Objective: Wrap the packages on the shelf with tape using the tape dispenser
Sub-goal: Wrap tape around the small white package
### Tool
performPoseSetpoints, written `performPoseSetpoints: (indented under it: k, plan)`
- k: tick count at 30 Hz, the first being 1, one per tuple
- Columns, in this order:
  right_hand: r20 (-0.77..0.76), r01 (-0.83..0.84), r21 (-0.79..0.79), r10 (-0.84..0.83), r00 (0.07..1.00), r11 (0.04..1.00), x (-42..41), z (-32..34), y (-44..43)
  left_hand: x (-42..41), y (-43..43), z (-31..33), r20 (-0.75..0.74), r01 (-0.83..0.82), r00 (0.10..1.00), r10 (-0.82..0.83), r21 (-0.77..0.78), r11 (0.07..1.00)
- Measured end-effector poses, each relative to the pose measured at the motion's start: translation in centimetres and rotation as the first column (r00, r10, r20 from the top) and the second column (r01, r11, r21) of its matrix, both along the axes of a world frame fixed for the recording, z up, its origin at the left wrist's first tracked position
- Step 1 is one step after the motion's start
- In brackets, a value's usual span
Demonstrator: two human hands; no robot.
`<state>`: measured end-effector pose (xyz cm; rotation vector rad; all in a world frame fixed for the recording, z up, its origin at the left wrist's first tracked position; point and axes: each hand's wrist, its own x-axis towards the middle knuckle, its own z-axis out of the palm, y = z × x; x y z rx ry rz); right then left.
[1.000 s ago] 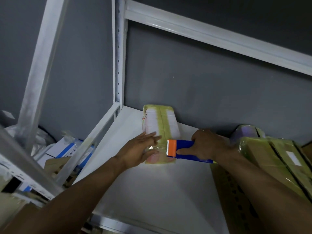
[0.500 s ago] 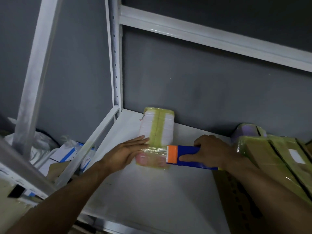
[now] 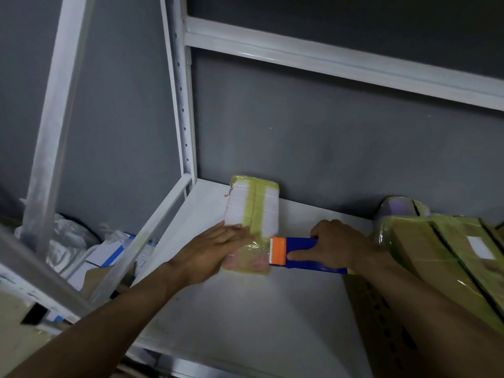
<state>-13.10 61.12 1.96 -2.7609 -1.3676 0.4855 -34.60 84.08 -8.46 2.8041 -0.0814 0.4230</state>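
Note:
A flat white package (image 3: 256, 211) crossed with yellowish tape lies on the white shelf (image 3: 245, 309) against the grey wall. My left hand (image 3: 215, 249) presses flat on the package's near left part, fingers straight. My right hand (image 3: 335, 244) grips the blue tape dispenser (image 3: 302, 256), its forefinger stretched along the side. The dispenser's orange cutter end (image 3: 278, 251) sits at the package's right edge, and a band of clear tape (image 3: 252, 255) runs from it across the near end of the package.
Brown cardboard boxes wrapped in tape (image 3: 441, 257) stand at the right, with a purple-topped item (image 3: 401, 208) behind them. A white upright post (image 3: 180, 105) and crossbar (image 3: 341, 66) frame the shelf. Bags and small boxes (image 3: 109, 249) lie below on the left.
My right hand has drawn the dispenser a little to the right, off the package's edge. My left hand has flattened and slid further onto the package.

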Motion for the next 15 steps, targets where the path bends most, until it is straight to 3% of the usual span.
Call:
performPoseSetpoints:
  k: [3,7,11,13,15]
  plan:
    - [-0.011,0.006,-0.005,-0.006,1.000,1.000,0.0,-0.3,0.0,0.6,-1.0,0.7,0.074,-0.058,0.996,0.053,0.068,0.996]
    - [-0.005,0.012,0.014,-0.012,1.000,1.000,-0.2,-0.8,0.0,2.1,-3.0,1.6,0.121,-0.152,0.981,0.149,0.022,0.988]
    - [-0.038,0.029,0.013,-0.029,0.999,0.999,-0.7,-1.5,0.0,2.2,-2.9,0.9,-0.044,-0.241,0.970,0.238,-0.110,0.964]
    - [-0.054,0.040,0.020,-0.039,0.998,0.999,-1.2,-1.9,0.3,1.6,-2.2,0.7,-0.040,-0.206,0.978,0.202,-0.105,0.973]
    - [-0.069,0.039,0.037,-0.037,0.997,0.999,-1.9,-2.4,0.7,0.7,-1.4,0.7,0.027,-0.092,0.995,0.092,-0.002,0.996]
